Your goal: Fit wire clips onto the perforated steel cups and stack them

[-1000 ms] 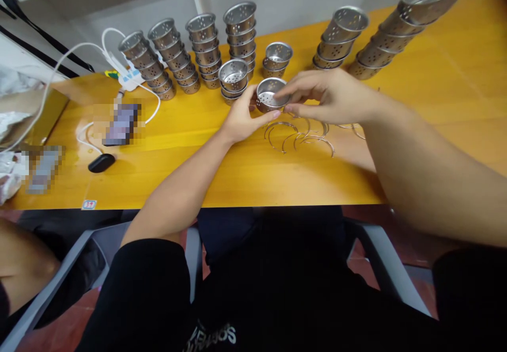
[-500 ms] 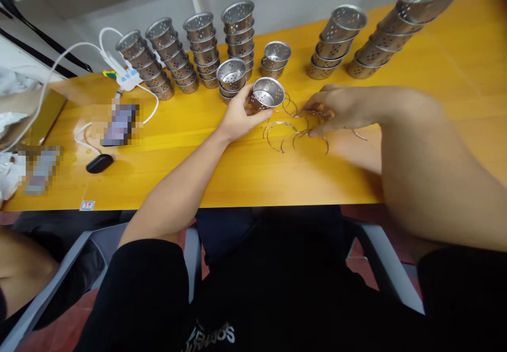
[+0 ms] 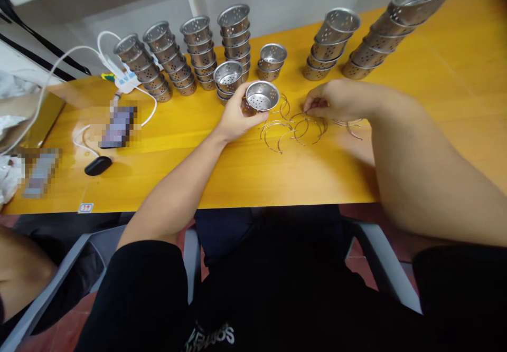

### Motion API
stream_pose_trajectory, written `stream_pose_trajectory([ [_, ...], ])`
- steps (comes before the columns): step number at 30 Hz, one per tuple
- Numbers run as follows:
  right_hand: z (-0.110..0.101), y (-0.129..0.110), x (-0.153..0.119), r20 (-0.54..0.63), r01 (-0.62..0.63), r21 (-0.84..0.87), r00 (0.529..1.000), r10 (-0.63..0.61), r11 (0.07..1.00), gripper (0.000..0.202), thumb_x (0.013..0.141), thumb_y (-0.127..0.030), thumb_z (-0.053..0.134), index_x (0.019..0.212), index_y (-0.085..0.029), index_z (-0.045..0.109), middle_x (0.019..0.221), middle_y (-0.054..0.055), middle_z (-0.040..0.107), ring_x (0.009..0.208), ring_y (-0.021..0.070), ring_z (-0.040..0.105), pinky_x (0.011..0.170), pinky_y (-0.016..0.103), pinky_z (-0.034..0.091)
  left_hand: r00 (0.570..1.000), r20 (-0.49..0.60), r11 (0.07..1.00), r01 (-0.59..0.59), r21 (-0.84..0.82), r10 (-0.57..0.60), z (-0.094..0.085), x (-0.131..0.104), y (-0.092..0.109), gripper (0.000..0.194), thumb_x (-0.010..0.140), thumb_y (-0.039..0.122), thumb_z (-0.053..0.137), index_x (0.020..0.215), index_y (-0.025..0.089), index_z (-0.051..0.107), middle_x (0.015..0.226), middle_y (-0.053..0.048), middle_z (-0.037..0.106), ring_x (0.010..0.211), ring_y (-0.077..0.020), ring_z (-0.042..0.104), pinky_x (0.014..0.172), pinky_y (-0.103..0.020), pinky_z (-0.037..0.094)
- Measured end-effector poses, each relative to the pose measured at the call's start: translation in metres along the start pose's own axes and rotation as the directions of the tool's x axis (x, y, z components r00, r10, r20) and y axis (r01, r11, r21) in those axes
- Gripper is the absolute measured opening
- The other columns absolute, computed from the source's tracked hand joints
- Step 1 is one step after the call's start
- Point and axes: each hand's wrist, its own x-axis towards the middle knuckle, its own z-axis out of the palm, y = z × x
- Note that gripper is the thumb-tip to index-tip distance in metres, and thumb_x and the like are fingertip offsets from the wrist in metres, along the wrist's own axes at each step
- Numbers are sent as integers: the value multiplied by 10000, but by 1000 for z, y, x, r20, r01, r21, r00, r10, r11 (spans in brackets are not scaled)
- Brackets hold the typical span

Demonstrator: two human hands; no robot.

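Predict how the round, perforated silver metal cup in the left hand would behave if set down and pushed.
The cup is probably light, being hollow and perforated. Its metal looks stiff. Tipped over, it might roll, given its round shape.

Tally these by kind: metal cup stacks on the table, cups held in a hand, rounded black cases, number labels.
Metal cup stacks: 8
Cup in left hand: 1
Rounded black case: 1
Number label: 1
Total: 11
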Motion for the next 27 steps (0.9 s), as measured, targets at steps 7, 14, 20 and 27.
stream_pose_trajectory([
  [7,-1,-1,-3,-119,45,59,992,-38,997,195,1121,-137,759,1241,-236,876,1150,115,928,963,308,847,956,455,682,1000,11,1000,12,-3,-12,4,-3,7,1085,924,808,1081,1696,264,548,1742,-199,724,1650,-402,789,1488,-678,607],
  [14,0,2,-8,-302,99,177,953,-41,979,99,1206,-263,736,1231,-237,829,1186,164,915,990,309,796,972,479,662,998,-17,997,67,39,-66,6,-4,13,1123,892,897,1065,1689,270,583,1723,-198,741,1635,-397,808,1453,-693,649],
  [20,6,4,-6,-437,127,245,899,-7,961,197,1273,-335,685,1334,-236,845,1233,200,906,1041,321,808,1007,484,674,992,-31,989,125,75,-123,6,-4,36,1283,769,999,1123,1707,281,620,1670,-184,782,1572,-410,830,1433,-705,663],
  [27,19,-15,6,-501,133,360,863,70,923,289,1267,-450,726,1329,-207,868,1040,164,845,841,289,701,844,479,627,987,-123,977,125,176,-104,7,-3,47,1141,685,991,1177,1449,250,766,1459,-123,818,1480,-404,821,1438,-732,646],
])
